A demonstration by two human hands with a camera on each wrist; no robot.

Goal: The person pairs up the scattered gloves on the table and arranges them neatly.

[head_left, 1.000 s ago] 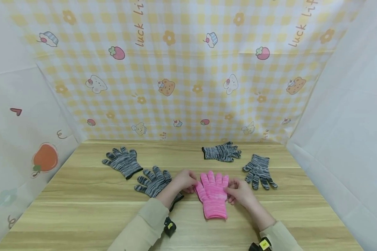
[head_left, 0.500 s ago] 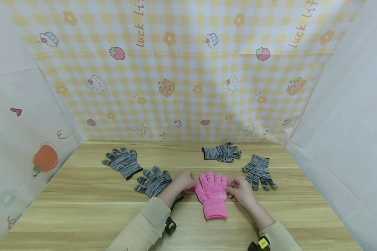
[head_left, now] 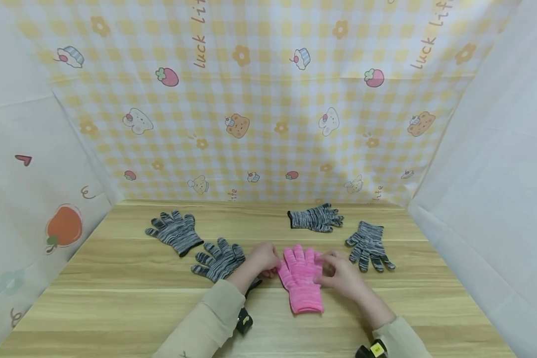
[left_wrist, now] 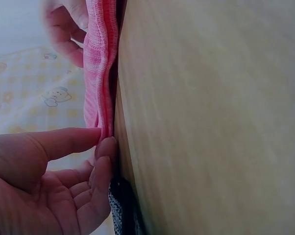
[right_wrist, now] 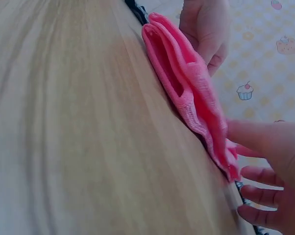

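A pink knit glove lies on the table in the head view, fingers pointing away and cuff toward me. My left hand pinches the edge by its thumb; the left wrist view shows that pinch between thumb and fingertips. On the opposite edge my right hand, blurred, has thumb and fingers spread apart over the glove. In the right wrist view, the right thumb touches the pink fabric, with the other fingers loosely extended. Layered pink edges show there; whether one glove or two, I cannot tell.
Grey-black striped gloves lie around: one at far left, one partly under my left forearm, one at the back and one at right. A checked cloth hangs behind the wooden table.
My right hand has loosened its pinch on the glove's right edge, and its thumb and fingers have parted and shifted slightly over the glove. The left hand stays nearly still.
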